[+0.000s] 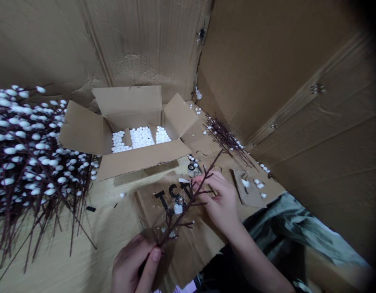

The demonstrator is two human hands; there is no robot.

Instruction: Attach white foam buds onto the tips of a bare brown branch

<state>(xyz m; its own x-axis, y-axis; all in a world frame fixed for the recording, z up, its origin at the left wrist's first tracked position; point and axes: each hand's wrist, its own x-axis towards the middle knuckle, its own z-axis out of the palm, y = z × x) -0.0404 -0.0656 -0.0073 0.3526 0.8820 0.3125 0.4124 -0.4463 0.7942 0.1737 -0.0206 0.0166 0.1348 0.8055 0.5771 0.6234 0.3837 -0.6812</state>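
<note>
A dark brown branch [188,205] with short side twigs slants over a piece of cardboard [196,248] with black print. My left hand [135,260] pinches its lower end between thumb and fingers. Around the upper part of the same branch is my right hand [220,195], its fingers closed behind the twigs near a side twig; whether they hold anything small is hidden. Whitish glue-like lumps [178,208] lie on the cardboard beneath the branch.
An open carton [145,160] holds many white balls [141,137]. At the left stands a big heap of white-tipped branches [32,150]. Bare brown twigs [224,136] lie at the back right, beside a cardboard wall [276,61]. A cardboard scrap [244,195] carries several white balls.
</note>
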